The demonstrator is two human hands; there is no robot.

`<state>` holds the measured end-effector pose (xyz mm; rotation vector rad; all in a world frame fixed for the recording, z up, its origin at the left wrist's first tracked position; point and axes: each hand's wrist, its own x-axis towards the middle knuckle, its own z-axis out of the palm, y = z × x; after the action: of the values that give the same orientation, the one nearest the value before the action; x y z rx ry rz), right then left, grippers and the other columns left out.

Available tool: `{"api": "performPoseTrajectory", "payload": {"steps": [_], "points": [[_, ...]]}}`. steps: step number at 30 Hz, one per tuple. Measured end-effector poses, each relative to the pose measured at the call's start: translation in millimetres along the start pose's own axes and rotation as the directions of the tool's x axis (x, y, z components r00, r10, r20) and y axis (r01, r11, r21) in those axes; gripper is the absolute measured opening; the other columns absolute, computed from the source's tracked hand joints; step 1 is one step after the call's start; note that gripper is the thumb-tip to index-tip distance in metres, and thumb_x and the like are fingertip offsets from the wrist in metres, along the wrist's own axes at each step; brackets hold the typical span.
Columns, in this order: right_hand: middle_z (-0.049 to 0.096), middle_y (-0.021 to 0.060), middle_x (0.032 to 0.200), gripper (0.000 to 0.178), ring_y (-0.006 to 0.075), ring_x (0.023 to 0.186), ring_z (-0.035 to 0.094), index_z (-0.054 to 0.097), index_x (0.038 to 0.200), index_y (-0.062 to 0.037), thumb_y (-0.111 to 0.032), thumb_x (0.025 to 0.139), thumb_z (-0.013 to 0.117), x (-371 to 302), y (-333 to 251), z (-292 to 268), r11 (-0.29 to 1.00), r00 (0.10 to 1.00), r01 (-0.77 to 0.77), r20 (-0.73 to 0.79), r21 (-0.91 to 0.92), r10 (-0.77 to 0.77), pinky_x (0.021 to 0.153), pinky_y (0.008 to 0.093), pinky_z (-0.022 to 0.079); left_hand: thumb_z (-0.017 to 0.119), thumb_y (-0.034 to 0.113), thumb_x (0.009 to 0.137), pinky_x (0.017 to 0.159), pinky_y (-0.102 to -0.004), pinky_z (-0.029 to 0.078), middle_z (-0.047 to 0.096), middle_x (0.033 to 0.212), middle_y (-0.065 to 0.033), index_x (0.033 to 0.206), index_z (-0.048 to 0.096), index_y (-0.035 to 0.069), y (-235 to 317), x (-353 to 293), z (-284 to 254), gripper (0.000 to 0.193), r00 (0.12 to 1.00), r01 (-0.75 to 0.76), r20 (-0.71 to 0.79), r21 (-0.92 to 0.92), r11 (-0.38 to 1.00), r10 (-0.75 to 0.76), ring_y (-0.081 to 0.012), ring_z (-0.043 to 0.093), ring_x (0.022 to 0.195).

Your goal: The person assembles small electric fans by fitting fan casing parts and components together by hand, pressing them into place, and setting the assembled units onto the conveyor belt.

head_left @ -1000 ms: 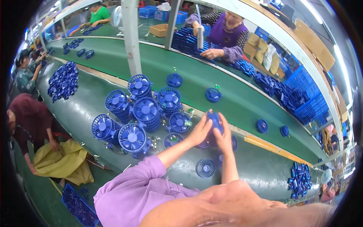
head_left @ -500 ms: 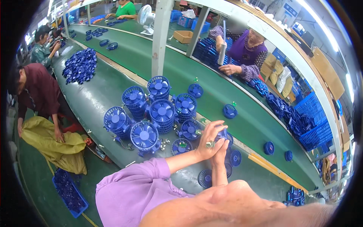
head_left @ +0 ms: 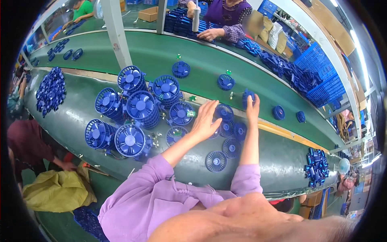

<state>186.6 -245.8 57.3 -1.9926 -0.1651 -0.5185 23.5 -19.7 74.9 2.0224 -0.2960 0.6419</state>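
Observation:
At the edge of the green belt, my right hand (head_left: 252,109) grips a small blue fan housing (head_left: 246,98) by its side; a thin wire end shows beside it. My left hand (head_left: 205,122) is open, fingers stretched and thumb apart, above the worktable. Just left of it lies a blue fan housing with blades (head_left: 179,113) and a small green circuit board (head_left: 191,113). Round blue slotted grilles (head_left: 216,161) lie flat between and below my hands. Farther left stand stacks of blue fan housings (head_left: 141,105), with wires and small boards among them.
The green conveyor belt (head_left: 153,50) carries spaced blue fan housings (head_left: 226,82). A pale post (head_left: 115,36) rises behind the stacks. Blue part piles lie at the table's left (head_left: 50,92) and right (head_left: 316,167). Across the belt, a person in purple (head_left: 227,18) handles blue parts.
My hands have separated. The right has carried the fan housing away to the belt edge, while the left has let go and opened. The view has shifted rightward.

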Motion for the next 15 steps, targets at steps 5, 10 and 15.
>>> {"api": "performPoseTrajectory", "payload": {"steps": [5, 10, 15], "points": [[0.039, 0.0318, 0.137, 0.064, 0.0469, 0.126, 0.039, 0.045, 0.135, -0.0057, -0.03, 0.081, 0.07, -24.9, -14.6, 3.2, 0.761, 0.999, 0.039, 0.022, -0.647, -0.032, 0.106, 0.0498, 0.033, 0.063, 0.016, 0.083, 0.109, -0.0461, 0.03, 0.043, 0.137, -0.0231, 0.133, 0.047, 0.002, -12.5, -4.9, -25.2, 0.054, 0.998, 0.05, 0.019, 0.125, 0.991, -0.052, -0.0411, 0.034, 0.13], [0.042, 0.0272, 0.138, 0.067, 0.0419, 0.129, 0.039, 0.051, 0.131, -0.0063, -0.029, 0.073, 0.077, -66.4, -81.1, 38.8, 0.89, 0.834, 0.36, 0.524, -0.28, -0.172, 0.108, 0.0448, 0.033, 0.064, 0.015, 0.082, 0.107, -0.045, 0.034, 0.051, 0.13, -0.0215, 0.121, 0.058, 0.002, -17.5, -8.0, -30.1, 0.042, 0.998, 0.061, -0.001, 0.167, 0.984, -0.061, -0.0402, 0.04, 0.126], [0.053, 0.0239, 0.128, 0.055, 0.0403, 0.119, 0.05, 0.06, 0.12, -0.0041, -0.027, 0.072, 0.076, -71.3, -77.8, 45.9, 0.815, 0.738, 0.49, 0.645, -0.309, -0.199, 0.102, 0.0458, 0.04, 0.064, 0.014, 0.081, 0.104, -0.046, 0.037, 0.052, 0.128, -0.0208, 0.118, 0.06, 0.005, -16.6, -6.0, -27.5, 0.038, 0.999, 0.038, 0.033, 0.123, 0.992, -0.042, -0.0406, 0.044, 0.122]]}}
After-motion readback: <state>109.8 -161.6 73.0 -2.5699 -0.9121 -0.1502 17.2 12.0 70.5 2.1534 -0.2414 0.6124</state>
